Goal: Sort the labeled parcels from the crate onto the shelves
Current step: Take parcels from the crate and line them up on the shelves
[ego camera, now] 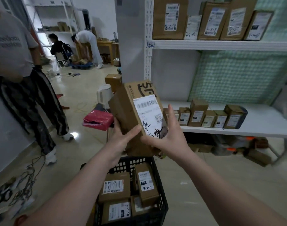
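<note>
Below my forearms sits the black crate (pixel 158 207) on the floor, with several brown parcels lying in it. One lying parcel (pixel 114 186) has a white barcode label with handwriting that starts "4-3-2" (the last mark I cannot read). The upright one (pixel 146 183) beside it reads "4-2-71", with a dark "TSM" patch above that.

Above the crate I hold the parcel (pixel 128 111) tilted, clear of everything else. My left hand (pixel 123 137) grips its lower left side, fingers curled underneath and thumb on the front edge. My right hand (pixel 169 136) cups the lower right corner, fingers nearly straight up along the side and thumb laid across the foot of the label. That white label carries a barcode, a QR code and black scrawl I cannot make out. The cardboard is printed "95338" beside big black lettering that looks like "SF".

Just left of the parcel lie a red packet (pixel 98 121) and a white kettle (pixel 105 93).

Past my fingers, the middle shelf (pixel 262 121) holds a row of small labelled boxes (pixel 198 113). On the upper shelf (pixel 221 45), by a post tag (pixel 150 44) marked "4-2", larger boxes (pixel 170 18) bear "4-2-18", "4-2-8" and "4-2-9".
</note>
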A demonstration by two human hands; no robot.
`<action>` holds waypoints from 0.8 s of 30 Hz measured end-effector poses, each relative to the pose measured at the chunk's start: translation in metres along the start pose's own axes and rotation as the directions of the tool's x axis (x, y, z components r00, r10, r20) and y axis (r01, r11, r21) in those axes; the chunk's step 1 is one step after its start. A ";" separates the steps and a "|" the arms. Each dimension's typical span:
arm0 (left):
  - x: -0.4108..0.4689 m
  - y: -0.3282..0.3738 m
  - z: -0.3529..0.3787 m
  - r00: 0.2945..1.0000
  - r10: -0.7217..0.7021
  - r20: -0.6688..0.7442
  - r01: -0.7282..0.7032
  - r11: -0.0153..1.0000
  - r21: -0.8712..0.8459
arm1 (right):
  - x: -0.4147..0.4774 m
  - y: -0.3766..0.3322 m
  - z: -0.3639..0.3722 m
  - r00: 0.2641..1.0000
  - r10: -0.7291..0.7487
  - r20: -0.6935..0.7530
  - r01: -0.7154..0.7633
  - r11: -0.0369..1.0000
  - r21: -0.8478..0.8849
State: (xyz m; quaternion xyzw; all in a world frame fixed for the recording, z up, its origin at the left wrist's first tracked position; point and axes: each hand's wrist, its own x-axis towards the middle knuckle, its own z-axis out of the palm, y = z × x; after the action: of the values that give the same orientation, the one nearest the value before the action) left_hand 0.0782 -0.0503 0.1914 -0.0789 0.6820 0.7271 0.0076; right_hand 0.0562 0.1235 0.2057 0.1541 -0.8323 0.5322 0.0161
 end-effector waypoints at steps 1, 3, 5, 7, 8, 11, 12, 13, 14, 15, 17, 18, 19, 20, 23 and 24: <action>0.000 -0.001 -0.001 1.000 0.000 0.020 0.001 0.999 -0.050 | -0.002 0.000 -0.004 0.999 0.015 0.035 -0.018 0.995 0.095; 0.002 -0.004 -0.002 0.997 -0.038 0.065 0.045 0.993 -0.110 | -0.003 0.004 -0.013 0.993 0.030 0.114 -0.061 0.959 0.278; 0.004 -0.005 0.001 0.991 -0.092 0.097 0.104 0.986 -0.128 | -0.001 0.010 -0.022 0.982 0.125 0.141 -0.176 0.877 0.448; 0.005 -0.005 0.009 0.982 -0.123 0.146 0.149 0.973 -0.178 | 0.001 0.017 -0.031 0.970 0.188 0.156 -0.244 0.784 0.571; 0.006 -0.005 0.014 0.976 -0.133 0.176 0.168 0.965 -0.203 | 0.002 0.020 -0.036 0.969 0.185 0.165 -0.247 0.752 0.611; 0.011 -0.005 0.029 0.962 -0.126 0.241 0.180 0.959 -0.218 | 0.002 0.031 -0.051 0.959 0.158 0.236 -0.279 0.674 0.683; 0.013 -0.005 0.035 0.958 -0.123 0.260 0.181 0.960 -0.213 | 0.001 0.035 -0.056 0.955 0.148 0.257 -0.289 0.662 0.692; 0.015 -0.005 0.041 0.952 -0.124 0.278 0.186 0.960 -0.209 | 0.001 0.041 -0.062 0.951 0.142 0.276 -0.299 0.654 0.695; 0.018 -0.005 0.047 0.948 -0.125 0.293 0.191 0.960 -0.207 | 0.001 0.045 -0.069 0.946 0.138 0.294 -0.311 0.649 0.694; 0.021 -0.005 0.054 0.944 -0.125 0.306 0.192 0.960 -0.202 | 0.001 0.049 -0.076 0.940 0.134 0.314 -0.323 0.648 0.690; 0.026 -0.005 0.070 0.934 -0.116 0.337 0.185 0.966 -0.179 | 0.001 0.059 -0.091 0.923 0.129 0.361 -0.353 0.655 0.668; 0.028 -0.004 0.078 0.927 -0.109 0.358 0.178 0.970 -0.165 | 0.001 0.064 -0.099 0.915 0.131 0.381 -0.366 0.663 0.653; 0.029 -0.003 0.088 0.920 -0.104 0.378 0.172 0.973 -0.152 | 0.002 0.068 -0.107 0.908 0.138 0.395 -0.380 0.666 0.642; 0.031 -0.002 0.097 0.914 -0.102 0.393 0.170 0.975 -0.141 | 0.003 0.073 -0.115 0.901 0.151 0.406 -0.397 0.664 0.634; 0.039 0.002 0.128 0.914 -0.109 0.392 0.176 0.974 -0.141 | 0.005 0.085 -0.142 0.871 0.181 0.457 -0.451 0.665 0.595; 0.042 0.002 0.139 0.913 -0.117 0.391 0.186 0.972 -0.144 | 0.006 0.089 -0.151 0.863 0.173 0.474 -0.453 0.681 0.576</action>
State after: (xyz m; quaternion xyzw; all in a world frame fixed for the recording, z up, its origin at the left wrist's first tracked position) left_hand 0.0216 0.0830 0.1965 0.0101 0.5915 0.7838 0.1890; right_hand 0.0050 0.2913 0.1939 0.1018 -0.5844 0.7488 -0.2957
